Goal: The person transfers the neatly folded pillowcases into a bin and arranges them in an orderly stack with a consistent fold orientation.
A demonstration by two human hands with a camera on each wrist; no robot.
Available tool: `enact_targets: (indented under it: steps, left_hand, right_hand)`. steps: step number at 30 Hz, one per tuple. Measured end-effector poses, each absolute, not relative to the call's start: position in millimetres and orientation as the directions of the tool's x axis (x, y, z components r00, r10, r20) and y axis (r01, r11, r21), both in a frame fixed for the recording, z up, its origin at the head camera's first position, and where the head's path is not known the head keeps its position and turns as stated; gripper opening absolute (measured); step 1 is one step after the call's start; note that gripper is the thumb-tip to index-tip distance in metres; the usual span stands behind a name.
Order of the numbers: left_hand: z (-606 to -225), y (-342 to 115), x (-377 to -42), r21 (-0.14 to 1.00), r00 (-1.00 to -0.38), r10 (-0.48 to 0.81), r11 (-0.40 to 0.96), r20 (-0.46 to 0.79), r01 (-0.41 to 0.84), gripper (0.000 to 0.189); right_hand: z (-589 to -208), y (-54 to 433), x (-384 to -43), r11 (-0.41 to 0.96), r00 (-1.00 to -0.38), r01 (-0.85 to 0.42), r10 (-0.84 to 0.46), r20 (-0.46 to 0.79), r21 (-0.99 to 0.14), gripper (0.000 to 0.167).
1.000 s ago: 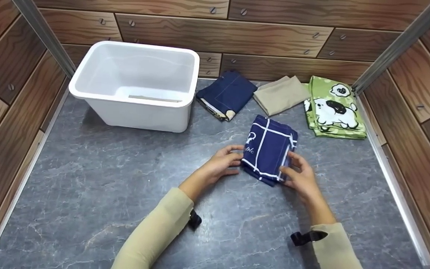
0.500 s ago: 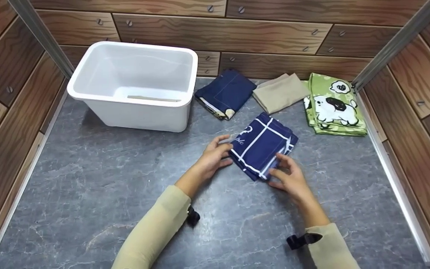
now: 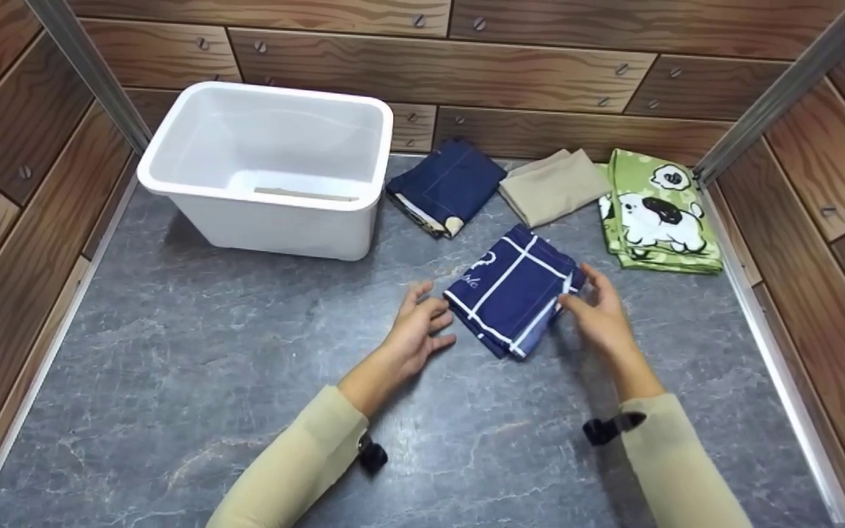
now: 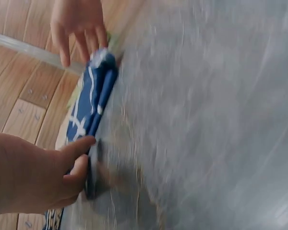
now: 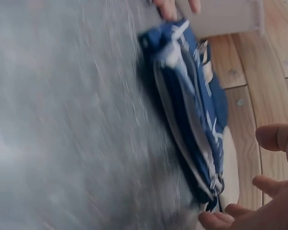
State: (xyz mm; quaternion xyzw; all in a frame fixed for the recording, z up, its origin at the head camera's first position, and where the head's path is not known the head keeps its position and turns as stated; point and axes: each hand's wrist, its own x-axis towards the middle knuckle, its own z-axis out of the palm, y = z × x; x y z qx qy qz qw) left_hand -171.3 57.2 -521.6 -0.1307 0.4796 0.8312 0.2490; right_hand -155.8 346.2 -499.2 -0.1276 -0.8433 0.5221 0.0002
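In the last second the checked cloth (image 3: pixel 507 293) has turned; it lies slanted, just right of the frame's centre. The right hand (image 3: pixel 606 315) is now higher along its right edge, fingers wide. The left hand (image 3: pixel 411 334), fingers loosely spread, is near its left corner; contact I cannot tell. Probably its position is being adjusted.

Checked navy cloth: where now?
In the head view, the checked navy cloth is right of centre between the left hand and right hand, in front of the beige cloth.
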Motion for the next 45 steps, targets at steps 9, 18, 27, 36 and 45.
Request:
enact_targets:
  steps: [9, 18, 27, 36, 45]
  left_hand:
    - [-525.1, 61.2, -169.6, 0.689, -0.817, 0.343, -0.440, -0.463, -0.575, 0.071]
    - [-524.0, 55.7, -183.9, 0.707, -0.827, 0.311, -0.430, -0.468, -0.562, 0.069]
    - [-523.8, 47.4, -196.6, 0.742, -0.847, 0.268, -0.408, -0.459, -0.532, 0.065]
    - [-521.6, 38.8, -209.1, 0.766, -0.858, 0.252, -0.387, -0.448, -0.513, 0.064]
    - [-521.2, 30.7, -218.2, 0.798, -0.871, 0.227, -0.350, -0.436, -0.490, 0.064]
  right_hand:
    - [-506.8, 366.4, -194.3, 0.519, -0.969, 0.234, 0.191, -0.155, -0.822, 0.071]
    - [-518.8, 362.9, -187.7, 0.555, -0.982, 0.180, 0.151, -0.114, -0.812, 0.067]
    - [-521.1, 351.6, -161.8, 0.594, -0.985, 0.163, 0.141, -0.098, -0.788, 0.065]
    - [-514.7, 339.4, -138.6, 0.575, -0.982, 0.188, 0.135, -0.134, -0.796, 0.065]
    - [-514.9, 329.2, -123.3, 0.514, -0.977, 0.214, 0.117, -0.180, -0.831, 0.067]
